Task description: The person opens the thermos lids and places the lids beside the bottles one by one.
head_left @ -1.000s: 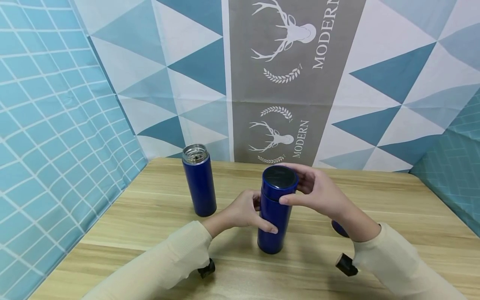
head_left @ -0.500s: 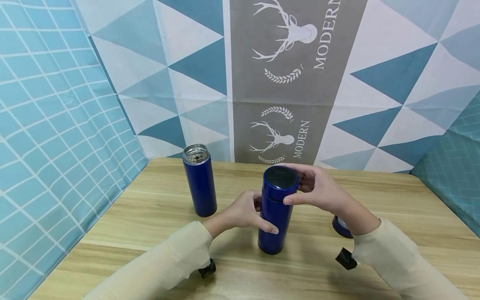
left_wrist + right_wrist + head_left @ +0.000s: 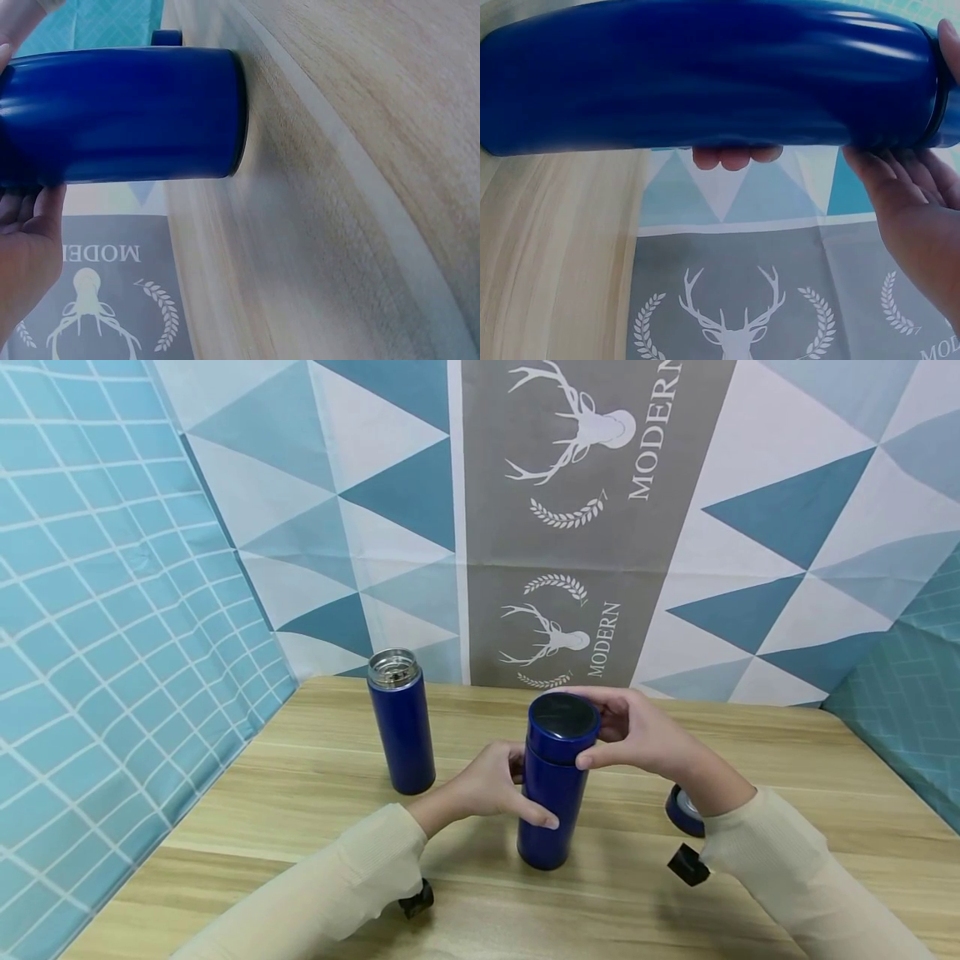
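Note:
A dark blue thermos stands upright on the wooden table, a lid with a black top seated on its mouth. My left hand grips the body from the left, thumb across the front. Up at the lid, my right hand holds on from the right, its thumb at the seam and its fingers behind. The right wrist view shows the thermos body with fingertips beneath it. Its base comes close against the wood in the left wrist view.
A second blue thermos, lidless with a steel neck, stands at the back left. One loose blue lid lies on the table beside my right wrist, partly hidden by it. Patterned cloth hangs behind the table.
The right thumb has slid rightward around the lid's seam as the right wrist turned slightly. More of the loose lid shows. The left hand and the thermos stay nearly where they were.

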### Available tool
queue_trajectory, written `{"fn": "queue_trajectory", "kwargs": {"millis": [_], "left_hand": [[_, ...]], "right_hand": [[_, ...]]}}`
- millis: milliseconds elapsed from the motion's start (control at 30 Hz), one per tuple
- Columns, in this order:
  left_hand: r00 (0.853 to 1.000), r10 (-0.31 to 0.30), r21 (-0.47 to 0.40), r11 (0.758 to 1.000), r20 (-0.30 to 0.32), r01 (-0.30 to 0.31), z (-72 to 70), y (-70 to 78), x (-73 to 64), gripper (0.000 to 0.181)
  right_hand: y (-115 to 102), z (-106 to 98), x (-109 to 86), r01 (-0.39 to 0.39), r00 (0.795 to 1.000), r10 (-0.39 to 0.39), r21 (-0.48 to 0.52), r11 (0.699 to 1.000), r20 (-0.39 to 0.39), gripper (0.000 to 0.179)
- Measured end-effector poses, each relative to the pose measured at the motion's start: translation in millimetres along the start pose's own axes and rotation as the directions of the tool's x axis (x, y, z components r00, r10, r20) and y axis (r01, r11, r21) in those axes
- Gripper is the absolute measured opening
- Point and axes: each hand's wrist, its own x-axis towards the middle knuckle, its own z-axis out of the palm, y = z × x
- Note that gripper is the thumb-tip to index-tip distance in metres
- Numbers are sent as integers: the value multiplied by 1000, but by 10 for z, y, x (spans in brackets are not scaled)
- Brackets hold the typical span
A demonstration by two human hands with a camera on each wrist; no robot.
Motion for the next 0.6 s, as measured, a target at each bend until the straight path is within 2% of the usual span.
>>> {"fn": "queue_trajectory", "kwargs": {"millis": [400, 600], "left_hand": [[1000, 7, 7, 1000, -1, -7, 4, -6, 4, 55], [1000, 4, 7, 1000, 4, -4, -3, -16, 2, 55]], "right_hand": [[96, -109, 56, 17, 996, -23, 61, 998, 91, 71], [108, -169, 96, 31, 985, -44, 78, 996, 168, 67]]}}
